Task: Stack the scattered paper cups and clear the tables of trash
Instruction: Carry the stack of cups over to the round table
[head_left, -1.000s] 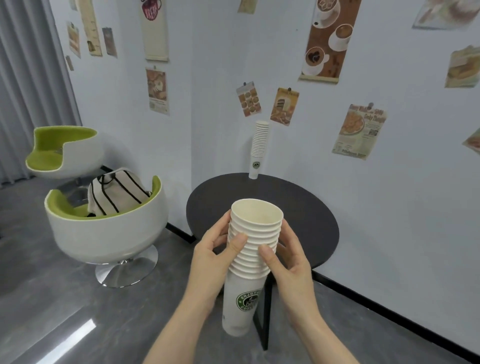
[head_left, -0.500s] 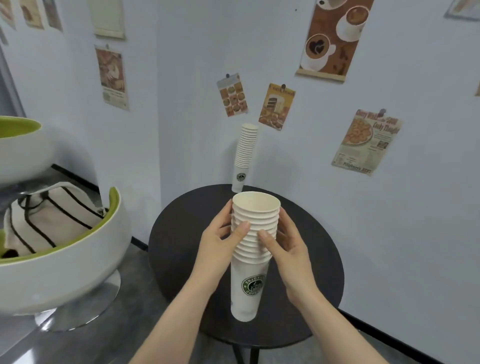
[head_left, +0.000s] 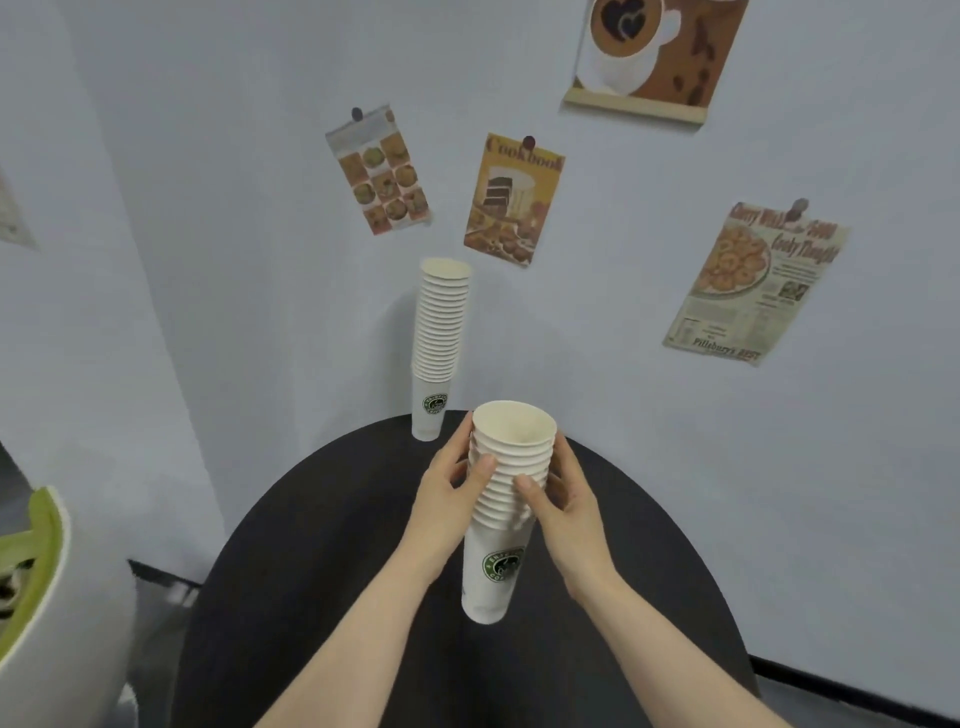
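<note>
I hold a stack of white paper cups (head_left: 500, 540) with a green round logo upright above the round black table (head_left: 322, 597). My left hand (head_left: 449, 486) grips its left side, thumb across the rims. My right hand (head_left: 563, 499) grips the right side the same way. The stack's base hangs over the tabletop; whether it touches the table I cannot tell. A taller stack of the same cups (head_left: 439, 353) stands at the table's far edge against the wall, a little left of my hands.
A white wall with pinned food posters (head_left: 511, 200) stands close behind the table. A white and green tub chair (head_left: 47, 587) is at the lower left. Dark floor (head_left: 161, 623) shows between chair and table.
I have moved closer, so the table now fills the lower view and the chair has slid left. Both hands keep the same grip on the cup stack, now further over the tabletop.
</note>
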